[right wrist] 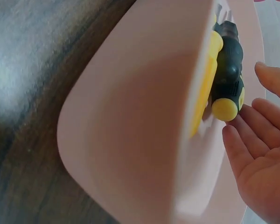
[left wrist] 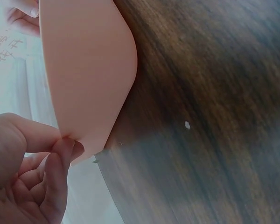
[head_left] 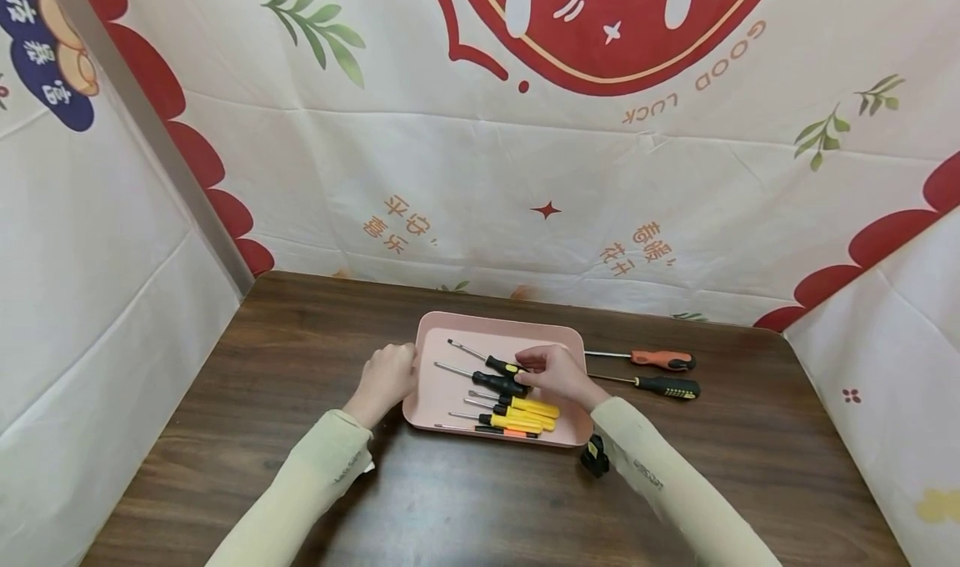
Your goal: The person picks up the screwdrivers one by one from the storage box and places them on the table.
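Note:
My left hand (head_left: 387, 381) pinches the left rim of a pink tray (head_left: 442, 329) between thumb and curled fingers; the left wrist view shows the grip on the tray wall (left wrist: 88, 60). Inside the tray, my right hand (head_left: 557, 373) reaches over the right side. Its fingers are relaxed and spread, with fingertips right at the yellow butt of a black-and-yellow screwdriver (right wrist: 225, 108). Beside it lies a black-handled screwdriver (head_left: 495, 381). Several yellow-handled screwdrivers (head_left: 534, 408) lie nearer the front, and a slim black-and-orange screwdriver (head_left: 506, 432) lies along the front wall.
Right of the tray on the wooden table (head_left: 465, 500) lie an orange-handled screwdriver (head_left: 663, 359) and a black-handled one with yellow marks (head_left: 667, 387). A small black object (head_left: 595, 457) sits by the tray's front right corner, next to my right sleeve. A printed cloth (head_left: 480, 192) hangs behind.

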Available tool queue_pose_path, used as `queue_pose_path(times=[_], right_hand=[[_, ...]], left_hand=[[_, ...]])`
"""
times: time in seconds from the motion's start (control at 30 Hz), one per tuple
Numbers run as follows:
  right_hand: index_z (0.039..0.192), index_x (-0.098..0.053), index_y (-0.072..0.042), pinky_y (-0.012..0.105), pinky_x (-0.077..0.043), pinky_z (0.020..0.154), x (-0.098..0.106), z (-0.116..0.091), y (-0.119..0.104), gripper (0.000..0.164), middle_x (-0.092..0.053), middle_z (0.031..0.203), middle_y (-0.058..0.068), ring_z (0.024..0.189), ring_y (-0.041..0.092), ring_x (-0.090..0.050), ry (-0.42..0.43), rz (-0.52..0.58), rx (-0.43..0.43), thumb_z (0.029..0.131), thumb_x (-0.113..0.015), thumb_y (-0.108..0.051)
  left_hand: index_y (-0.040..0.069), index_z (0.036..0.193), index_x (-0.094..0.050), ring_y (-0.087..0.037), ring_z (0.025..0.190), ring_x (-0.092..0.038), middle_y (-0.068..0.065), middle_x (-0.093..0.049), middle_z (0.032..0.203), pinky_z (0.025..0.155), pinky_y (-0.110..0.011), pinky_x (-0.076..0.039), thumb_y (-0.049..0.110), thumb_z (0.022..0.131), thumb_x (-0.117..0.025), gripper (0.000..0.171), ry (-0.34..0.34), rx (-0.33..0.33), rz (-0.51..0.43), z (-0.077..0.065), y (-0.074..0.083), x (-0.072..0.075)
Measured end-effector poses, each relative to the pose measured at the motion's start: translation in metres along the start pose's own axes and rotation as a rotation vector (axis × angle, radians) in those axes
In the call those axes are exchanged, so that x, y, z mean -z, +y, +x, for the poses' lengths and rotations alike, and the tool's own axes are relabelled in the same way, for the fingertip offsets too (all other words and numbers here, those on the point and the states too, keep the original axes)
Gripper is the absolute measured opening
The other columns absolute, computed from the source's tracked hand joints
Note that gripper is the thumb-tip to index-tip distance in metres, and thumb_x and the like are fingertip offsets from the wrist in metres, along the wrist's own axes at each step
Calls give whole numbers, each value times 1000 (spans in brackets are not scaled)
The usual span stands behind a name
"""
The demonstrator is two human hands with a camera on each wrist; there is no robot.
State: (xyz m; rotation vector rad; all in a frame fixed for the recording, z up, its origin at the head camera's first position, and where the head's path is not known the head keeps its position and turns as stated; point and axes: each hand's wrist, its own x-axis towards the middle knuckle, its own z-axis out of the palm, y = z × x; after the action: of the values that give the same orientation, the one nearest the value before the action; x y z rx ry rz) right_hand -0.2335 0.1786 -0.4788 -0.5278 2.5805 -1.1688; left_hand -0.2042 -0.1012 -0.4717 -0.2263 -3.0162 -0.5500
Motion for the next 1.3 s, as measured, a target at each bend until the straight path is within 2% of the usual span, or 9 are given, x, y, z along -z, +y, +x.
queue_pose_path(times=[0.37, 0.53, 0.8, 1.0, 1.3], right_hand=[[103, -66, 3, 32, -50, 76, 2, 8, 1, 31, -67, 96, 13, 85, 18, -64, -39, -53, -29, 74, -72, -8], [102, -66, 2, 33, -50, 76, 1, 8, 1, 32, -68, 96, 12, 86, 19, -64, -35, -65, -40, 73, -73, -8], [99, -69, -1, 30, -50, 74, 0, 8, 3, 28, -68, 93, 8, 80, 13, -63, -6, -51, -100, 72, -74, -9], [96, -70, -1, 28, -51, 72, -1, 8, 7, 24, -68, 92, 9, 79, 13, -64, 5, -52, -89, 73, -73, -5], [98, -69, -1, 31, -50, 74, -3, 7, 4, 25, -68, 93, 8, 82, 14, -63, -41, -109, -65, 73, -72, -4]], left_hand=[[7, 75, -61, -32, 60, -59, -11, -61, 68, 50, -42, -45, 4, 72, -63, 5, 13, -10, 14, 2, 0, 4], [7, 72, -59, -31, 58, -58, -10, -60, 66, 48, -42, -44, 5, 73, -62, 4, 18, -18, 11, 2, 0, 3], [7, 69, -57, -29, 56, -56, -9, -58, 63, 47, -40, -43, 3, 71, -62, 7, 25, -32, 9, 1, 1, 0], [9, 64, -53, -27, 53, -54, -8, -55, 59, 45, -39, -41, 3, 72, -62, 14, 36, -34, 9, -1, 2, 0], [8, 65, -54, -28, 53, -55, -8, -55, 60, 45, -40, -42, 3, 72, -62, 11, 49, -42, 6, -5, 2, 0]])
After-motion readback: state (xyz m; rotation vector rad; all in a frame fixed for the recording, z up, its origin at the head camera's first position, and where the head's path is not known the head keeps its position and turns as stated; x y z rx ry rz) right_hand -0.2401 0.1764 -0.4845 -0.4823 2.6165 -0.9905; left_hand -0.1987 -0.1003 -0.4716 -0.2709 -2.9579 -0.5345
